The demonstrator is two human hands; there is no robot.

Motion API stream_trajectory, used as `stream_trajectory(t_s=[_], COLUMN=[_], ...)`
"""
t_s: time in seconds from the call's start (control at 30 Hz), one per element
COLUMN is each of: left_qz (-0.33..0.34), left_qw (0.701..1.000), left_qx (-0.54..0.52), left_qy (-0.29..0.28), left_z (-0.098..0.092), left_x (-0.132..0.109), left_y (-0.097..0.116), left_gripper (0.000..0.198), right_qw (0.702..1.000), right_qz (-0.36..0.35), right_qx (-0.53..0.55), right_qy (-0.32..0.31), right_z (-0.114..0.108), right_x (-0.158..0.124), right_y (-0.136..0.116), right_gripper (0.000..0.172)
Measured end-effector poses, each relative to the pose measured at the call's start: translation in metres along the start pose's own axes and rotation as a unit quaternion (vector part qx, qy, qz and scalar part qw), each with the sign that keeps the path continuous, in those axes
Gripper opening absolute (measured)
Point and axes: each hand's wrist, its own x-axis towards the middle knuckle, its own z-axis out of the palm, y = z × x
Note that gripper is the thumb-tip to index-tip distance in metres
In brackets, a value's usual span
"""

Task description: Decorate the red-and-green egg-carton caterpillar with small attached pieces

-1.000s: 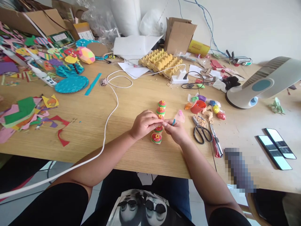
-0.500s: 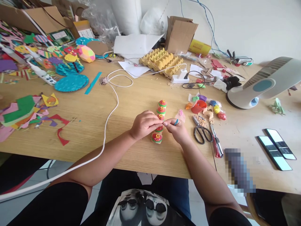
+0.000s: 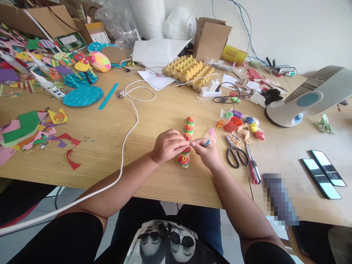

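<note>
A row of several red domes (image 3: 183,160), with green bands and small yellow rings on top, runs away from me on an egg-carton strip. My left hand (image 3: 168,146) is over the middle of the row, fingers closed and their tips pinched together. Against those tips meet the thumb and index finger of my right hand (image 3: 206,151), just right of the strip. A blue tool (image 3: 206,143), only its end showing, sticks out of my right hand. Whatever tiny piece sits between the fingertips is too small to make out. The hands partly cover the middle domes.
Black-handled scissors (image 3: 236,152) and a red utility knife (image 3: 253,167) lie to the right, near a red cup (image 3: 232,124) and bagged coloured clay (image 3: 254,128). A white cable (image 3: 127,141) crosses at left. Farther back are egg cartons (image 3: 187,71) and a fan (image 3: 302,99).
Both hands stay pinched together over the row, with only a very slight shift of the fingers. The domes stay where they were.
</note>
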Motion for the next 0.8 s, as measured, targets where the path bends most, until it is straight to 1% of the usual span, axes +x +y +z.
stream_trajectory(t_s=[0.13,0.23,0.3,0.37,0.43,0.5,0.63,0.73,0.8], left_qz=[-0.011,-0.051,-0.088,-0.127,-0.161,-0.188,-0.225,-0.244,-0.253], left_qw=[1.0,0.998,0.995,0.991,0.984,0.978,0.968,0.963,0.96], left_qx=[0.014,0.007,-0.003,-0.018,-0.038,-0.063,-0.095,-0.107,-0.113], left_qy=[0.012,0.025,0.037,0.047,0.06,0.067,0.051,0.031,0.028], left_z=[0.0,0.0,0.001,0.002,0.003,0.004,0.005,0.006,0.007], left_x=[0.001,0.003,0.004,0.004,0.003,0.001,-0.001,-0.002,-0.003], left_y=[0.002,0.001,0.0,-0.002,-0.005,-0.008,-0.012,-0.015,-0.016], left_gripper=[0.002,0.004,0.006,0.007,0.009,0.012,0.016,0.019,0.017], right_qw=[0.999,0.994,0.989,0.987,0.985,0.986,0.99,0.988,0.987], right_qz=[0.005,0.022,0.035,0.045,0.047,0.046,0.054,0.066,0.075], right_qx=[0.023,0.09,0.13,0.152,0.161,0.157,0.132,0.136,0.139], right_qy=[0.04,0.06,0.055,0.04,0.026,0.021,0.025,0.018,0.011], right_z=[0.001,-0.001,-0.003,-0.005,-0.005,-0.005,-0.007,-0.01,-0.011], right_x=[0.002,0.006,0.008,0.008,0.008,0.008,0.009,0.01,0.01], right_y=[0.004,0.004,0.002,-0.001,-0.002,0.0,0.005,0.007,0.006], right_gripper=[0.041,0.037,0.035,0.039,0.045,0.046,0.044,0.046,0.045])
